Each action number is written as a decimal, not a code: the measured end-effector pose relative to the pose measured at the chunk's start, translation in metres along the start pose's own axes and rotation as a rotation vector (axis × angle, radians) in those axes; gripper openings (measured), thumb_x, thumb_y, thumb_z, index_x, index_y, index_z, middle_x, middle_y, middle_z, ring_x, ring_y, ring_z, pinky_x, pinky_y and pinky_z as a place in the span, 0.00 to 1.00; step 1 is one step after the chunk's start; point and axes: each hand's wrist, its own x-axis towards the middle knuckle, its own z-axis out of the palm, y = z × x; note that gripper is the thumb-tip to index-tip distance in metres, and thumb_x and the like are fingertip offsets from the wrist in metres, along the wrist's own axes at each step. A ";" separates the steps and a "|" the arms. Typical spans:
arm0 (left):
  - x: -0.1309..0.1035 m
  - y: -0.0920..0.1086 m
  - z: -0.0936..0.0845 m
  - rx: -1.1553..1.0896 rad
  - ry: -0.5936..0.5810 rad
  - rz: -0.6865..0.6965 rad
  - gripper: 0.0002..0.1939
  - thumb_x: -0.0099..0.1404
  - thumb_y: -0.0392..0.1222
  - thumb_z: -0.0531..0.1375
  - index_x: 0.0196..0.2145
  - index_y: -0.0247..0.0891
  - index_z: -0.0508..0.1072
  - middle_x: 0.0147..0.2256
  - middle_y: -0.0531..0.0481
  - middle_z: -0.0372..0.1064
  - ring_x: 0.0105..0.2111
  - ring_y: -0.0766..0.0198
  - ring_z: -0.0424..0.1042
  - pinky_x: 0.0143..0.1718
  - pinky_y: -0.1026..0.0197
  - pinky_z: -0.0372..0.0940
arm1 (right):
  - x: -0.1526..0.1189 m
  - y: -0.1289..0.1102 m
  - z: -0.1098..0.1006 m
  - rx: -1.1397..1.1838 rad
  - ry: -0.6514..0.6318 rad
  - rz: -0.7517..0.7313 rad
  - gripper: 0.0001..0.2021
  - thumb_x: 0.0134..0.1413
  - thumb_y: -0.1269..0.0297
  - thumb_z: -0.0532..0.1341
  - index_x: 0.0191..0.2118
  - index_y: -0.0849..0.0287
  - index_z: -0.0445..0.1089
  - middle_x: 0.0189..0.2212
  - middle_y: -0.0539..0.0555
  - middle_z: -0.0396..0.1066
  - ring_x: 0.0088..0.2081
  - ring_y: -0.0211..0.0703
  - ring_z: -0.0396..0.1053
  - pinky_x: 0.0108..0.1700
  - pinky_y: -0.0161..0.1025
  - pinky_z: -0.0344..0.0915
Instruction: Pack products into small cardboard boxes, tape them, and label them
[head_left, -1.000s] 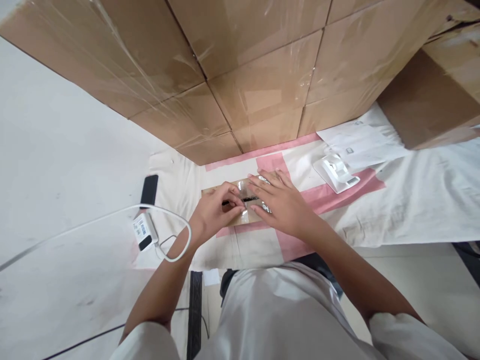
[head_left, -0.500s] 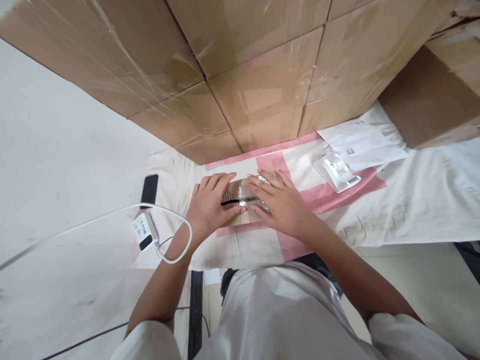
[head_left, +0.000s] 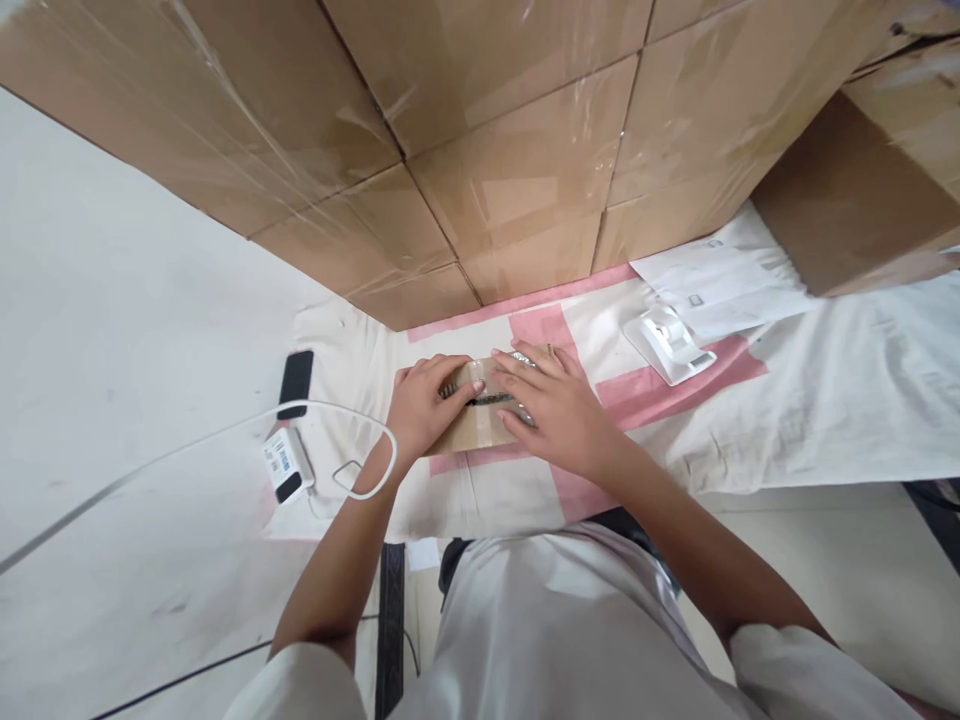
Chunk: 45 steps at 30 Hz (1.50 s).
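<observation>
Two hands on a small taped box; main risks: creased tape, skidding box, snagged cable

Left grip [head_left: 420,405]: fingers loosely spread over the left end of the box [head_left: 454,437], thumb apart from them and resting beside the dark slit [head_left: 493,399]. Right grip [head_left: 555,410]: wide, fingers fanned over the right end, closed around nothing. Box lies on the desk [head_left: 810,420] beneath both grips; clear tape [head_left: 484,428] crosses it between them.

Possible faults, in my judgement:

1. Tape creases or lifts. Cause: thumb dragging sideways instead of pressing down. Shiny crumpled patches under the right grip suggest it wrinkles easily.
2. Slit gapes. Cause: uneven pressure from the two grips, flaps not level.
3. Box skids. Cause: one grip pushing harder, with only loose cloth [head_left: 645,465] below.
4. Cable [head_left: 394,455] snags. Its loop passes over the left wrist; contact cannot be told. A quick lift could tug it.

Stand [head_left: 669,345] and paper [head_left: 750,300] sit well right of the right grip, phone [head_left: 296,383] left of the left grip: lesser hazards.
</observation>
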 end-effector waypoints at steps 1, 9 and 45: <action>0.000 0.000 0.000 0.009 0.000 -0.006 0.19 0.71 0.58 0.59 0.52 0.47 0.76 0.50 0.49 0.77 0.51 0.52 0.72 0.54 0.48 0.57 | 0.000 0.000 0.001 0.013 0.014 0.006 0.16 0.70 0.62 0.56 0.57 0.58 0.74 0.67 0.57 0.66 0.69 0.59 0.59 0.68 0.62 0.55; 0.001 -0.011 0.002 -0.013 0.070 0.063 0.19 0.76 0.52 0.50 0.50 0.45 0.78 0.50 0.48 0.78 0.51 0.54 0.74 0.57 0.48 0.60 | -0.031 0.009 0.001 0.270 0.292 0.107 0.14 0.69 0.62 0.57 0.54 0.56 0.74 0.61 0.59 0.72 0.65 0.51 0.65 0.67 0.54 0.63; -0.022 0.018 0.008 0.186 0.334 0.266 0.12 0.75 0.48 0.55 0.46 0.46 0.77 0.46 0.47 0.79 0.48 0.53 0.76 0.56 0.45 0.56 | -0.068 0.212 -0.095 -0.279 -0.029 0.534 0.10 0.64 0.72 0.53 0.44 0.63 0.72 0.46 0.64 0.74 0.40 0.51 0.70 0.37 0.43 0.59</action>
